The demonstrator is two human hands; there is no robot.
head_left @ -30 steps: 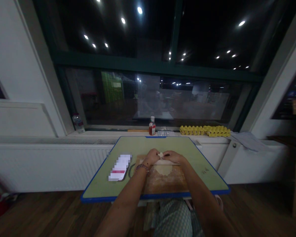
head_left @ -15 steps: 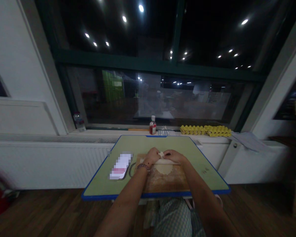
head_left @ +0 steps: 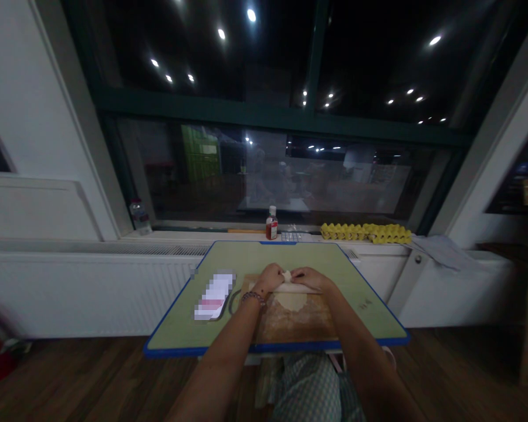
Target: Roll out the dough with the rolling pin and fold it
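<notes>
Over the far part of a floured wooden board [head_left: 297, 329], my left hand [head_left: 270, 278] and my right hand [head_left: 310, 277] meet with fingers closed on a small pale piece of dough [head_left: 287, 275]. Just below that piece a pale rolling pin [head_left: 293, 288] lies crosswise, its right end partly behind my right hand. A flat, rounded sheet of dough [head_left: 292, 302] rests on the board on the near side of the pin. The fingertips are too small to make out exactly.
The board lies on a green table [head_left: 180, 319] with a blue edge. Left of it is a phone [head_left: 215, 298] with a blurred screen. On the windowsill stand a small red-labelled bottle [head_left: 271, 224], yellow egg trays [head_left: 365, 232] and a clear bottle [head_left: 139, 218].
Both hands stay at the dough piece with only slight finger movement. The piece looks a little rounder between them. The pin and the flat sheet stay put.
</notes>
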